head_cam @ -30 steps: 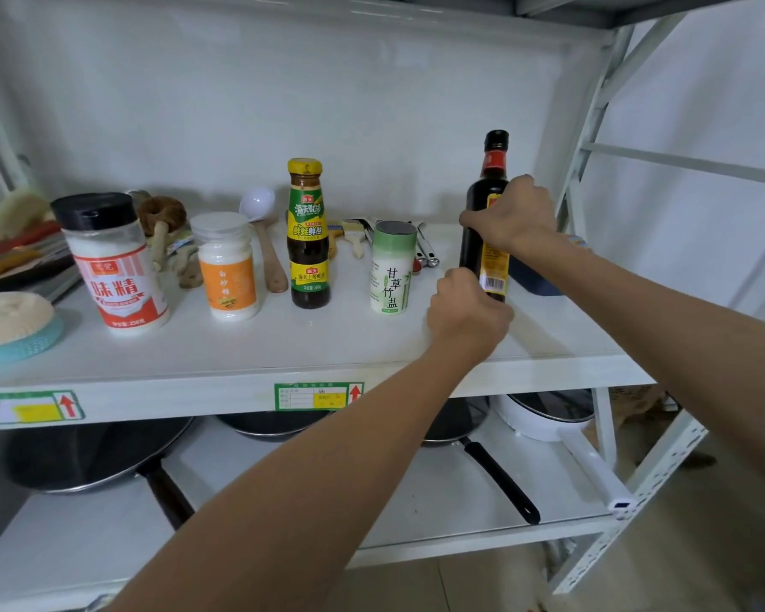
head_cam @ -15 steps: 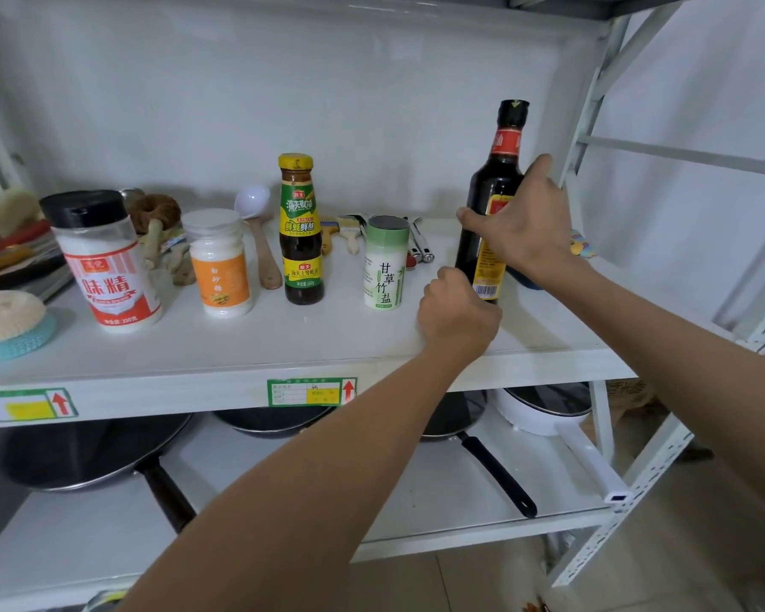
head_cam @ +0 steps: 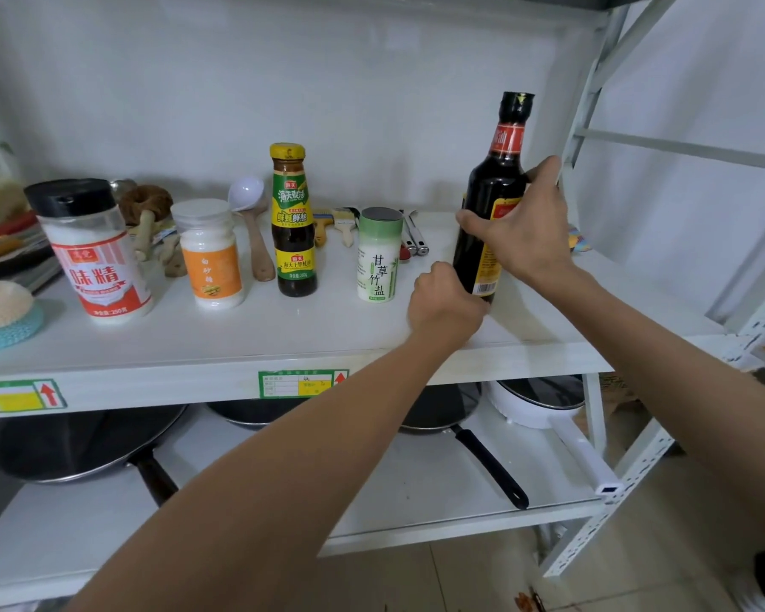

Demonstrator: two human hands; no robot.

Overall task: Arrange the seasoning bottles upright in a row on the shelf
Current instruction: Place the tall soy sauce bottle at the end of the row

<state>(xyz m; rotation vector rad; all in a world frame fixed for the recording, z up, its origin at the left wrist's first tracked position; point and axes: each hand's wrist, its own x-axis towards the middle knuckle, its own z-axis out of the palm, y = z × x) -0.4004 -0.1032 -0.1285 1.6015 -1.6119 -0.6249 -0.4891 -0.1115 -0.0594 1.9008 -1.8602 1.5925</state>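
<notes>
Head view looks down at a white shelf (head_cam: 239,342); the right hand (head_cam: 526,231) is wrapped round the body of a tall dark sauce bottle (head_cam: 489,196) at the right end, the bottle nearly upright and leaning slightly; the left hand (head_cam: 444,302) sits curled beside the bottle's foot, and I cannot tell whether it holds anything; to the left stand four containers upright in a row, apart from one another: a green salt shaker (head_cam: 378,258), a yellow-capped sauce bottle (head_cam: 293,223), an orange-labelled jar (head_cam: 210,258) and a red-labelled jar (head_cam: 91,254); behind them lies a white spoon (head_cam: 248,196); black pans (head_cam: 85,443) sit on the lower shelf.
</notes>
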